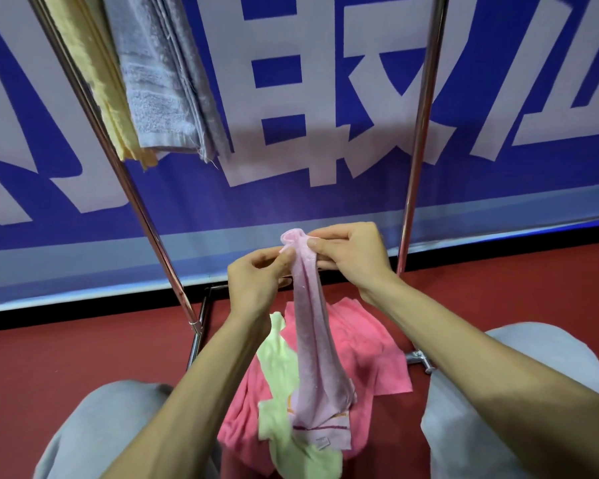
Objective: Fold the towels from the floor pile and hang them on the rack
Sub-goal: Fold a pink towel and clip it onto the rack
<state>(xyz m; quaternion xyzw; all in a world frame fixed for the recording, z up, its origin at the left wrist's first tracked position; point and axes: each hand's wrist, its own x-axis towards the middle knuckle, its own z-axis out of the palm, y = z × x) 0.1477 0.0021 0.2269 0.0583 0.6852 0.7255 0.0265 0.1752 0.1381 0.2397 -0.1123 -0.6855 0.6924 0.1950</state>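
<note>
Red floor (pixel 66 357), blue banner (pixel 187 205) behind: a pink towel (pixel 315 357) is held bunched over the pile (pixel 367 350), its top edge pinched by curled fingers (pixel 325 233) of left hand (pixel 256 281) and right hand (pixel 353 257) — corners are best found and spread before folding for the rack (pixel 421 133).

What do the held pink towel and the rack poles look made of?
Pink towel: soft matte terry, probably cotton; it hangs limp, nap visible. Rack poles: polished metal, likely chromed or stainless steel, judging by bright streaked reflections.
</note>
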